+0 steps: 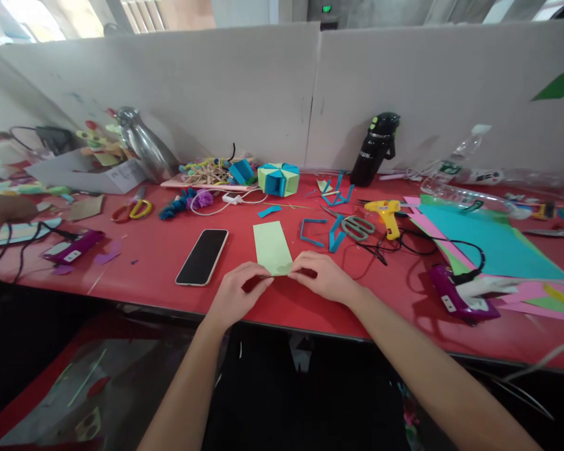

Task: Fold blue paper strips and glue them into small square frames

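Observation:
A pale green paper strip (pixel 271 245) lies in front of me on the red table, its near edge lifted slightly. My left hand (pixel 242 290) pinches the near left corner between thumb and fingers. At the near right corner, my right hand (pixel 320 275) pinches the same paper. Left of it rests a black-screened phone (pixel 202 257). Beyond the paper sit a small blue paper piece (pixel 269 212) and a blue and green folded paper shape (pixel 278 180). Bent blue paper strips (pixel 313 232) and grey-handled scissors (pixel 357 228) are to the right.
A yellow glue gun (pixel 386 216) with a black cord lies right, near coloured paper sheets (pixel 489 238) and a purple power strip (pixel 463 300). A black bottle (pixel 375 150) and steel jug (pixel 146 144) stand by the partition. Another person's arm (pixel 2 213) reaches in at left.

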